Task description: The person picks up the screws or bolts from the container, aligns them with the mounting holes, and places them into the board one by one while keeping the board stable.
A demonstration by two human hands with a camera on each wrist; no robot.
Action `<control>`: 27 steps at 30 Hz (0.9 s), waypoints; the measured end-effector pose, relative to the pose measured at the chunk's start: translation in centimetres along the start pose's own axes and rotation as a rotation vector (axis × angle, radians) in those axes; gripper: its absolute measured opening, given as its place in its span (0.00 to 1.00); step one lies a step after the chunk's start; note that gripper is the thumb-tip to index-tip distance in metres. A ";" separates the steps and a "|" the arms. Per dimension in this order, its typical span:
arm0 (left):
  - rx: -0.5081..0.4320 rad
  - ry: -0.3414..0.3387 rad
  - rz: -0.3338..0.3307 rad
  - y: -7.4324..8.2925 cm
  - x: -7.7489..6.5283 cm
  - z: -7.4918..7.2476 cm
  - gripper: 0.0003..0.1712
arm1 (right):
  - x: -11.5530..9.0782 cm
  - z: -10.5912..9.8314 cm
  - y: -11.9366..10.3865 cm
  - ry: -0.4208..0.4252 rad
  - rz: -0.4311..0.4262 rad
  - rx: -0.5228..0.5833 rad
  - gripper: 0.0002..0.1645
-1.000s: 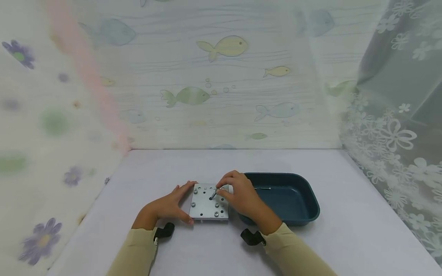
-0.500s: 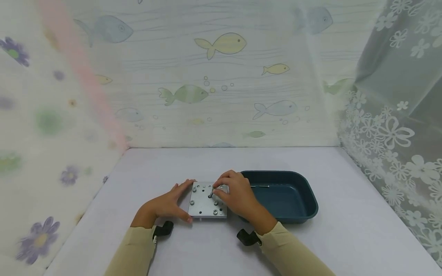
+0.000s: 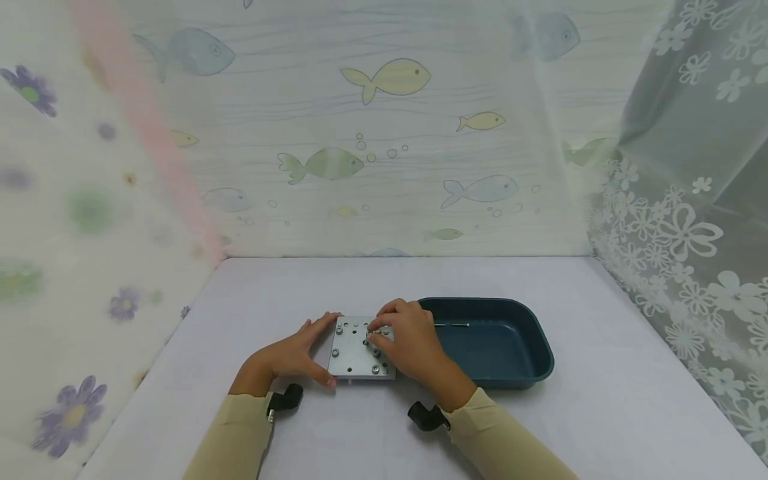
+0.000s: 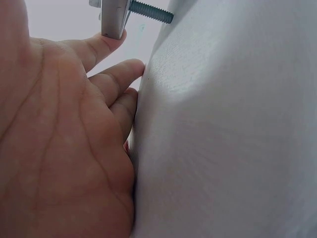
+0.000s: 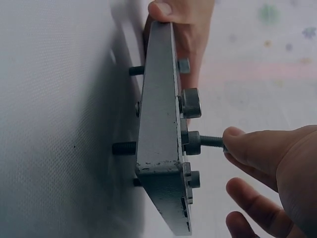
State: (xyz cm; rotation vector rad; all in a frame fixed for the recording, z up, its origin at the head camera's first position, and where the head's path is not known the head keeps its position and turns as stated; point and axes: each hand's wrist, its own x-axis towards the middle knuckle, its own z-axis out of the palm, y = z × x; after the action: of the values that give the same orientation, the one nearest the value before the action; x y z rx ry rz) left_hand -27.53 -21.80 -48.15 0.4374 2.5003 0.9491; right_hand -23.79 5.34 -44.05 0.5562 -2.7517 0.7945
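A silvery metal plate (image 3: 354,363) with drilled holes and several socket-head bolts (image 5: 192,103) stands raised off the white table; threaded bolt ends (image 4: 151,11) poke out beneath it. My left hand (image 3: 294,357) grips the plate along its left side, thumb at the near corner and a finger at the far one. Over the middle of the plate, my right hand (image 3: 417,340) pinches a bolt (image 5: 212,141) between thumb and index finger. Its threaded shank points at the plate, by a hole near the centre; its head is hidden by the fingers.
A dark blue tray (image 3: 544,340) stands right of the plate, partly behind my right hand. A thin bolt (image 3: 459,325) lies in it. Black wrist mounts (image 3: 427,417) sit below both hands. Patterned curtains (image 3: 384,200) enclose the table at the back and sides.
My right hand has moved slightly left, and the pinched bolt has gone from tilted to more upright, with less of it showing. The left hand keeps its hold on the plate.
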 end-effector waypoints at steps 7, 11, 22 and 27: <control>-0.006 -0.006 0.004 0.1 -0.2 -0.2 0.78 | 0.1 0.0 -0.2 -0.022 -0.004 -0.022 0.07; -0.003 -0.006 0.005 0.3 -0.1 -0.2 0.77 | 0.2 0.0 -0.4 -0.049 0.001 -0.044 0.07; -0.016 -0.012 -0.014 0.3 -0.2 -0.2 0.77 | 0.7 0.6 -0.9 -0.095 0.035 -0.070 0.07; -0.017 -0.010 -0.013 0.3 -0.3 -0.2 0.78 | 0.8 0.8 -1.0 -0.095 0.058 -0.072 0.06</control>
State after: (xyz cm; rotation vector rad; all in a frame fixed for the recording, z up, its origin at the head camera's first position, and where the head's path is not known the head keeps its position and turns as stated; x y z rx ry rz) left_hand -27.35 -21.77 -47.74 0.4182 2.4815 0.9607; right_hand -24.17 3.87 -43.94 0.5150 -2.8824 0.6954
